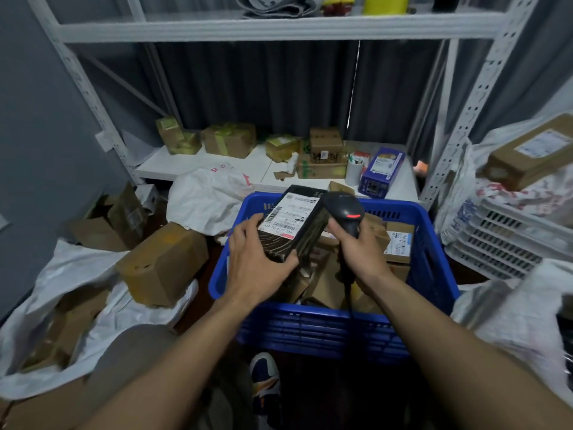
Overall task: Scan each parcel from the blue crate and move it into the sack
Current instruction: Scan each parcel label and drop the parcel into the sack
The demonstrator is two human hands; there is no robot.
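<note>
above the blue crate [325, 333], the left hand [252, 256] grips a dark parcel [297, 223]. just right of the parcel, the right hand [356, 246] clasps a black scanner [344, 209].

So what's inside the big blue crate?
Brown cardboard parcels lie piled inside the blue crate, one showing a white label. The left hand with the dark parcel and the right hand with the scanner cover the middle of the pile; the crate's bottom is hidden.
</note>
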